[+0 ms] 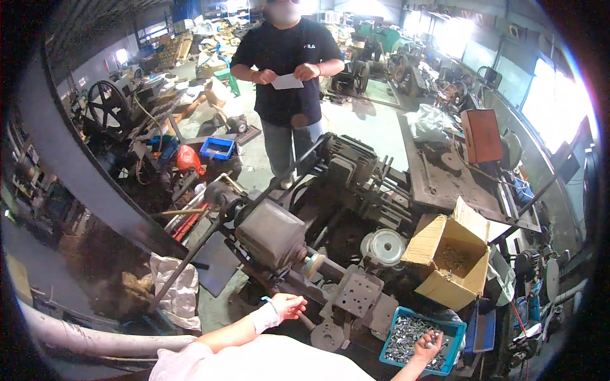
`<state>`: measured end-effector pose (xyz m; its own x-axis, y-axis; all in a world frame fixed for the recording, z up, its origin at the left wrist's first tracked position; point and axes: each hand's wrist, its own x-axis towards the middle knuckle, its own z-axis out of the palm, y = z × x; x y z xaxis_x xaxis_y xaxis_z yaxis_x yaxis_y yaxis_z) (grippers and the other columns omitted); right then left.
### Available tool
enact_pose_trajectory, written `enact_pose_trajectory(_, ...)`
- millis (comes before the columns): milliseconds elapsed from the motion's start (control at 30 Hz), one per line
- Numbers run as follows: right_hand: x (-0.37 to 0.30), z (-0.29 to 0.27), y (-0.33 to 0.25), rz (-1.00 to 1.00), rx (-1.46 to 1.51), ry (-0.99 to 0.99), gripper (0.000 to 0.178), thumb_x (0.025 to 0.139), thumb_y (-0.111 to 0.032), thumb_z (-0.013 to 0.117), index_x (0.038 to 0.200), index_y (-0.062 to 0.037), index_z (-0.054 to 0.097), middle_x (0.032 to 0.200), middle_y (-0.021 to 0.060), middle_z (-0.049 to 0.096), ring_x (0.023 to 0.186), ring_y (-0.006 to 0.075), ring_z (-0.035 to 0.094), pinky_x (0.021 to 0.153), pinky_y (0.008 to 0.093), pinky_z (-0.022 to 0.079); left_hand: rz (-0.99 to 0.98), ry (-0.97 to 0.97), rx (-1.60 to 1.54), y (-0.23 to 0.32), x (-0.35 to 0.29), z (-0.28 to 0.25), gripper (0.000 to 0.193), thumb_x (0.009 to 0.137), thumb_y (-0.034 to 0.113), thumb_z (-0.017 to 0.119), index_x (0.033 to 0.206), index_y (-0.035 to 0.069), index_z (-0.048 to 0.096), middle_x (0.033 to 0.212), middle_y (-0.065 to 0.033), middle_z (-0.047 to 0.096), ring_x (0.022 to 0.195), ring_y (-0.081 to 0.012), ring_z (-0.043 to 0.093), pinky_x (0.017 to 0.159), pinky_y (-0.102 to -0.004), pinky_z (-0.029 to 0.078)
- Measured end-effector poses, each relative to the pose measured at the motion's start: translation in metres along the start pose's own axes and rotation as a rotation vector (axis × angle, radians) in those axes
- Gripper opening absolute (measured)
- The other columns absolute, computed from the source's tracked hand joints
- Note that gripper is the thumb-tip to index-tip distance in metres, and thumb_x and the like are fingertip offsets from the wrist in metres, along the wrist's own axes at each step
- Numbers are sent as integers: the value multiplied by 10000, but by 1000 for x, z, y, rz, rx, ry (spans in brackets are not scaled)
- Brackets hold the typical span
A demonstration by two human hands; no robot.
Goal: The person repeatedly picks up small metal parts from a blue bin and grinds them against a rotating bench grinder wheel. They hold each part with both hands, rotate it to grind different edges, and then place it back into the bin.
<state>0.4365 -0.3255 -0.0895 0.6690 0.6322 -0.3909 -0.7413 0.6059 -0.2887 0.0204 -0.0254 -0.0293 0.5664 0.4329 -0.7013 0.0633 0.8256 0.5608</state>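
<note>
My right hand [427, 347] is over a teal plastic basket [459, 346] at the lower right. Its fingers curl around small shiny metal parts. A heap of similar metal parts [400, 340] fills much of the basket; their exact kind is too small to tell. My left hand [289, 307], with a pale cuff or glove at the wrist, is in front of a dark, greasy machine [270, 235]. Its fingers are bent and pressed together; whatever they may hold is too small to make out. Just right of it are a round metal handwheel [327, 335] and a block with holes [358, 291].
An open cardboard box [454, 254] stands beyond the basket, beside a round metal pulley [384, 246]. Across the machine stands a person [289, 76] holding a white paper [287, 82]. A white sack [175, 292] lies at left, near a slanting metal beam [114, 184].
</note>
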Motion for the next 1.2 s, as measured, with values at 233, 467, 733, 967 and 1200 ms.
enact_pose_trajectory(233, -73, 173, 209, -306, -966, -136, 164, 827, -159, 529, 741, -21, 546, 581, 14, 491, 431, 105, 475, 346, 212, 352, -124, -312, -105, 5, 12, 47, 351, 861, 332, 465, 976, 9, 538, 890, -78, 588, 777, -181, 575, 687, -300, 488)
enact_pose_trajectory(467, -106, 208, 323, -924, -1605, -752, 89, 721, -79, 610, 733, -16, 549, 711, 117, 541, 602, 242, 532, 537, 298, 425, -210, -531, -521, 9, 7, 49, 453, 800, 525, 455, 917, 99, 557, 864, -70, 590, 786, -182, 584, 708, -329, 498)
enact_pose_trajectory(733, -124, 221, 347, -1077, -1836, -906, 182, 605, -77, 624, 782, -74, 581, 778, 75, 566, 733, 268, 536, 634, 334, 445, -293, -513, -595, 22, -3, 21, 364, 838, 401, 461, 906, 60, 570, 845, -87, 597, 785, -200, 587, 719, -348, 491)
enact_pose_trajectory(967, -129, 219, 355, -994, -1803, -969, 153, 643, -95, 632, 776, -49, 573, 791, 75, 596, 760, 254, 568, 674, 329, 450, -261, -528, -737, 17, -2, 7, 376, 874, 313, 416, 1003, -21, 531, 856, -97, 596, 742, -189, 590, 713, -337, 495)
enact_pose_trajectory(1200, -137, 223, 354, -966, -1790, -956, 109, 654, -70, 618, 750, -36, 579, 754, 91, 604, 749, 263, 575, 659, 327, 467, -245, -531, -753, 10, 5, 1, 318, 859, 242, 465, 1032, -22, 510, 842, -97, 580, 697, -161, 584, 658, -281, 510)
